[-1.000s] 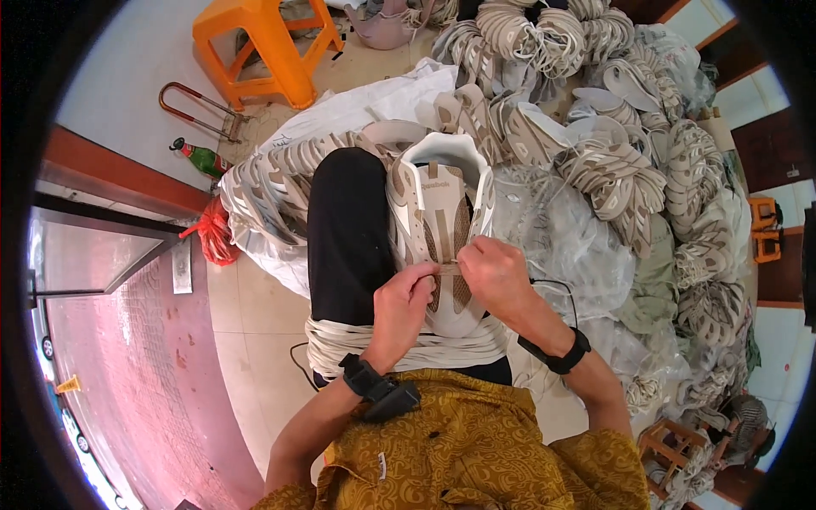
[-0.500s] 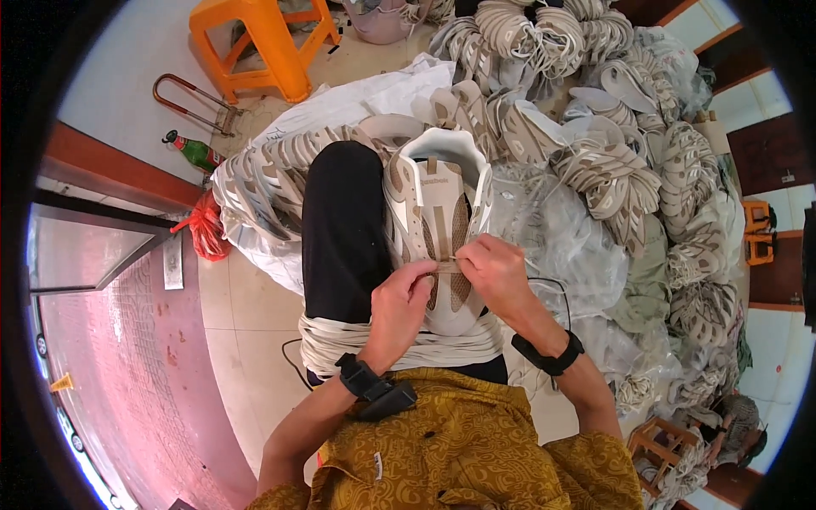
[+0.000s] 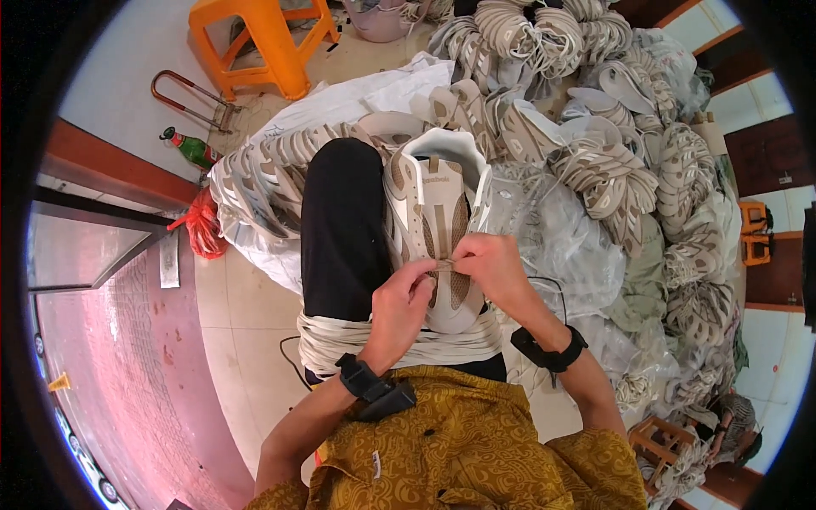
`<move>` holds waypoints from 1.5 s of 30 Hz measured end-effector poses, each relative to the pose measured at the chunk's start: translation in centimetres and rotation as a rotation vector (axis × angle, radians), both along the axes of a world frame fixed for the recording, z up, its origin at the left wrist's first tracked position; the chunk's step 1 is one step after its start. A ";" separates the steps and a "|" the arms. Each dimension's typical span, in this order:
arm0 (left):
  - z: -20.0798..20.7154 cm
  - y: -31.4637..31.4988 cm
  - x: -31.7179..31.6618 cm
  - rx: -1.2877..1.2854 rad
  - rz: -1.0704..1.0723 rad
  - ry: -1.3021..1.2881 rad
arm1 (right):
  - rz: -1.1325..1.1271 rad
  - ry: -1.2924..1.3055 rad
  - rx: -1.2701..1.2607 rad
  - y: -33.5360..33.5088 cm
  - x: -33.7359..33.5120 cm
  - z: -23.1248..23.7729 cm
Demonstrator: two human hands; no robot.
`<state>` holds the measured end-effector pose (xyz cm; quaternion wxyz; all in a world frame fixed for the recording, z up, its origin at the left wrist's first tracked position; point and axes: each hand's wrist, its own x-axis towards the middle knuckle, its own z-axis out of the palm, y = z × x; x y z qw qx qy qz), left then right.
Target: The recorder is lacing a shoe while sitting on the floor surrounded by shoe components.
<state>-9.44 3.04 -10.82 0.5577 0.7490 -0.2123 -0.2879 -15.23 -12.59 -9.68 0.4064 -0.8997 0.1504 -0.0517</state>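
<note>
A beige and white shoe upper [image 3: 440,212] lies along my right thigh, its padded collar pointing away from me and its toe near my lap. Over the lower end of its tongue, my left hand [image 3: 403,299] is closed, thumb and forefinger pinching one side of a thin beige shoelace [image 3: 445,265]. From the right, my right hand [image 3: 493,265] pinches the same lace close to the left fingertips. The fingers partly hide the lace and the eyelets there. A thick bundle of off-white laces [image 3: 340,342] lies across my lap beneath the toe.
Strung shoe uppers [image 3: 255,191] lie on white sacking to the left, with large piles of uppers [image 3: 608,183] on the right. Clear plastic bags [image 3: 552,246] sit beside my right leg. An orange stool [image 3: 255,42], a green bottle [image 3: 194,151] and a red bag [image 3: 204,225] stand around. Another person [image 3: 733,429] sits far right.
My right hand has shifted slightly left and its fingers have curled in over the lace. The left hand stays almost in place, and the shoe upper has hardly moved.
</note>
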 end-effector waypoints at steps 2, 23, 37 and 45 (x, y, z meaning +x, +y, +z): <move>-0.2 -0.1 0.0 -0.010 0.007 -0.022 | -0.010 -0.036 -0.008 0.1 -0.3 -0.2; -0.5 0.3 -0.1 -0.055 -0.003 -0.044 | 0.012 0.315 0.526 -1.8 1.8 -0.4; -1.0 0.5 -0.6 -0.089 -0.029 -0.149 | -0.009 -0.004 -0.159 0.0 0.9 -0.8; -1.4 0.5 0.1 -0.100 -0.023 -0.061 | -0.105 -0.092 0.069 1.0 1.0 -1.2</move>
